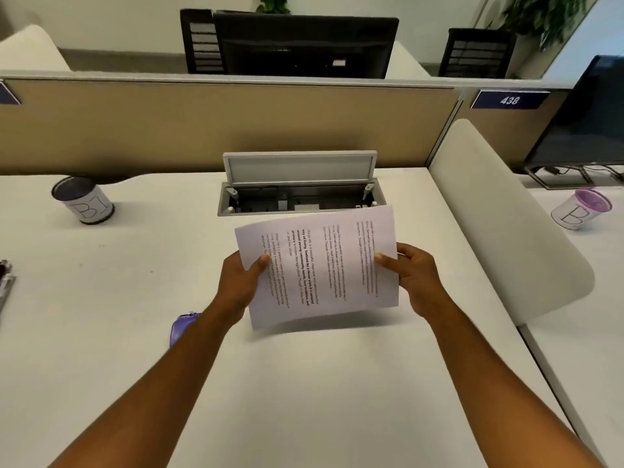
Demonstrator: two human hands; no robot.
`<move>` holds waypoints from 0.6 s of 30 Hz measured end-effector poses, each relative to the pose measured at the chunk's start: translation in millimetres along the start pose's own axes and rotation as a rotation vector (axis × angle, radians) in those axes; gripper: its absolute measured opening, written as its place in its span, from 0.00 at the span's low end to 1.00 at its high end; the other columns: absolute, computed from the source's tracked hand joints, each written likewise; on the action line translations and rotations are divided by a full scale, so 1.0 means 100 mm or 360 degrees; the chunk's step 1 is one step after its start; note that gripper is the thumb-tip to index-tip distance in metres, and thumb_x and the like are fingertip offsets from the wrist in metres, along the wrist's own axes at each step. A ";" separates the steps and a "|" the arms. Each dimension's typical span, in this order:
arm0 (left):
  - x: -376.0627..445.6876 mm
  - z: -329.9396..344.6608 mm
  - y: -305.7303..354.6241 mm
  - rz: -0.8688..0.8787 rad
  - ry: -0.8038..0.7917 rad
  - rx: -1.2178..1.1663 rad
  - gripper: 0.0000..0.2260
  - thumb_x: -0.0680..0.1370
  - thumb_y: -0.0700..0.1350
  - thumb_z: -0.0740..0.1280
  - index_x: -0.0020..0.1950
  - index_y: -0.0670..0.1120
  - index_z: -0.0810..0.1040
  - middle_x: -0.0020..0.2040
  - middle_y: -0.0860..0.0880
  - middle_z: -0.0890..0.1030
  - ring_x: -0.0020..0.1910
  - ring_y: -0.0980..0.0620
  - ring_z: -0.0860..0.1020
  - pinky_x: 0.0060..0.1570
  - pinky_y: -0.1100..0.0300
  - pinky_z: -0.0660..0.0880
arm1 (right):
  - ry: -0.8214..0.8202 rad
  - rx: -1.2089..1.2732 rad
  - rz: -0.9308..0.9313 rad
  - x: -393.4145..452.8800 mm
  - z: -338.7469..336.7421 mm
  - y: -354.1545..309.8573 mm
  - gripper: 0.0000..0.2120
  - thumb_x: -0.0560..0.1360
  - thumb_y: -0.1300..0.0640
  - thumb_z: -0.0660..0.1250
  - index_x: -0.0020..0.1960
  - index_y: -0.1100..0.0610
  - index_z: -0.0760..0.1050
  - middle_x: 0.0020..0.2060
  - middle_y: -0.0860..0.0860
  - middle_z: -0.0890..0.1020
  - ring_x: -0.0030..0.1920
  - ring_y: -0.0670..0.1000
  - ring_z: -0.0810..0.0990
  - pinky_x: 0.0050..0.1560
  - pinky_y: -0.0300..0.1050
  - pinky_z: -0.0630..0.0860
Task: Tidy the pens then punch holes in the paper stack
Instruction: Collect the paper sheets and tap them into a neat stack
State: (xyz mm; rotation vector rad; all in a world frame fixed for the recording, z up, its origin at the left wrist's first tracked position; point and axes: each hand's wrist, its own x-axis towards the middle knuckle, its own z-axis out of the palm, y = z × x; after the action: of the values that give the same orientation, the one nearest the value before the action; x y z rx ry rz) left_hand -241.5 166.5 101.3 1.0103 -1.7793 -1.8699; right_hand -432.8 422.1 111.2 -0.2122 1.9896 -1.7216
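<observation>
Two bare forearms reach in from the bottom edge, and both hands are on the paper stack (pixel 317 265), lifted clear of the white desk (pixel 118 332) with its shadow falling underneath. The left hand (pixel 241 282) pinches the left short edge, thumb on top and fingers hidden beneath; the right hand (pixel 413 276) pinches the right edge the same way, thumb pressed onto the printed face. The sheets are thin, white and flexible, printed with lines of text that run away from the person, so the long axis lies side to side between the two hands.

Here is the relation that matters: the purple hole punch (pixel 180 327) lies on the desk low and to the left, just beside the left wrist and partly hidden by that forearm. The left hand is clearly the nearer one, so I'd judge the stack has to swing down and leftward to meet it.

The pens (pixel 5 282) show only as a blurred sliver at the far left edge. A dark cylindrical pen cup (pixel 82 201) marked B1 stands back left, well apart from them.
</observation>
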 end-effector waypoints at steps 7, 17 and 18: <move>-0.14 0.24 0.02 0.0283 0.0358 -0.0121 0.05 0.78 0.51 0.71 0.52 0.58 0.78 0.49 0.55 0.84 0.45 0.55 0.85 0.37 0.66 0.80 | 0.0365 0.0103 -0.0465 -0.13 0.29 0.02 0.09 0.72 0.55 0.79 0.48 0.46 0.81 0.46 0.43 0.88 0.46 0.50 0.87 0.44 0.40 0.84; -0.28 0.23 -0.41 0.0204 0.0435 0.0033 0.13 0.78 0.48 0.71 0.61 0.52 0.74 0.50 0.55 0.81 0.50 0.52 0.82 0.38 0.74 0.77 | 0.0355 0.0041 -0.0114 -0.21 0.48 0.52 0.09 0.74 0.55 0.77 0.51 0.47 0.81 0.45 0.42 0.88 0.48 0.46 0.87 0.47 0.39 0.83; -0.26 0.23 -0.38 0.0241 0.0419 0.0040 0.13 0.78 0.49 0.71 0.61 0.53 0.74 0.50 0.57 0.81 0.49 0.55 0.82 0.38 0.75 0.77 | 0.0373 0.0062 -0.0136 -0.19 0.48 0.50 0.08 0.74 0.53 0.77 0.50 0.46 0.81 0.44 0.41 0.88 0.47 0.44 0.87 0.45 0.37 0.83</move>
State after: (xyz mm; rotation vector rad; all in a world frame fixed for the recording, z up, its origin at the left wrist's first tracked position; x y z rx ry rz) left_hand -232.1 205.5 69.5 1.0451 -1.6770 -1.5496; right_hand -384.1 397.8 65.0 -0.0858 2.1367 -1.9136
